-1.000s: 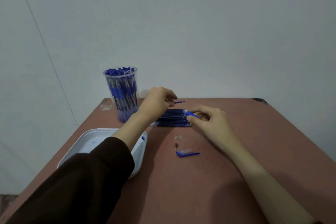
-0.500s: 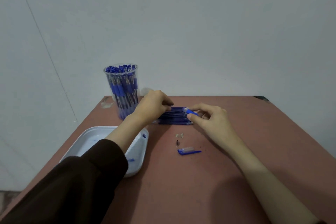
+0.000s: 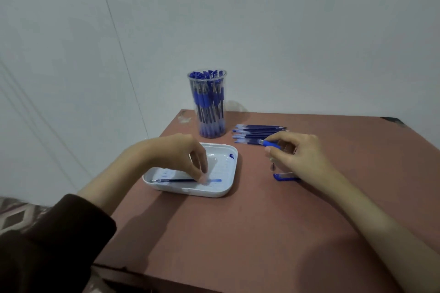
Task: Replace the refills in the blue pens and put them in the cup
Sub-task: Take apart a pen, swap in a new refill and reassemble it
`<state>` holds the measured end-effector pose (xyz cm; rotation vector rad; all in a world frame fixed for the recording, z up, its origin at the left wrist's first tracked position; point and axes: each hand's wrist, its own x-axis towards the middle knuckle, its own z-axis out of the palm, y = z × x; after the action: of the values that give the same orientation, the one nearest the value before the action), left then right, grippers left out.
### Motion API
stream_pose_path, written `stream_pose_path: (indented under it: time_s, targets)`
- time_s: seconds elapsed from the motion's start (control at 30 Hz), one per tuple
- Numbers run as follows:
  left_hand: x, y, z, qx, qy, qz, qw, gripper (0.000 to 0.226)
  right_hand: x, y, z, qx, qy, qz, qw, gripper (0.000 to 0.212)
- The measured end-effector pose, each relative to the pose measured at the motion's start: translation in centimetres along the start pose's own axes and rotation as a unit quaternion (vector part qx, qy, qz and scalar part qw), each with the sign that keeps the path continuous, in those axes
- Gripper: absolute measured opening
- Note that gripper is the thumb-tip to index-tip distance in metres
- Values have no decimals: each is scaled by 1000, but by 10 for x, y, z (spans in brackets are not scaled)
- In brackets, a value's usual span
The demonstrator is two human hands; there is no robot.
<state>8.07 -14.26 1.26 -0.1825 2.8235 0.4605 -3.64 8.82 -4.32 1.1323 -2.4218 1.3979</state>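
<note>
Left hand [image 3: 183,157], 10 o'clock: pinches refill [image 3: 173,180] over tray [image 3: 229,185], likely discarding. Right hand [image 3: 297,157], 2 o'clock: pinches barrel [image 3: 270,143], ready for spare refills [image 3: 259,129].

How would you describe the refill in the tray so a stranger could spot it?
On the reddish table, find the white tray near its left edge, just this side of the clear cup of pens. The refill lies alone inside it beneath the left hand, unlike the bundle of refills out on the tabletop.
</note>
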Motion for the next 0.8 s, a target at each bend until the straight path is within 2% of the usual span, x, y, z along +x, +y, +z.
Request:
stream_pose_path:
  time_s: [0.3,0.4,0.47,0.53,0.8]
  targets:
    - [-3,-2,5,19,3,-4,1000,6,0,1,-2,-13,11,14,1000,13]
    - [0,5,0,15,106,24,994,7,2,3,-5,-14,27,14,999,11]
    - [5,17,0,-6,208,64,976,8,3,6,-8,-18,46,25,998,11]
    - [16,30,5,-14,276,96,956,15,5,10,-12,-38,67,39,996,12]
    - [69,68,48,-32,400,137,906,33,9,19,-26,-179,78,-5,981,15]
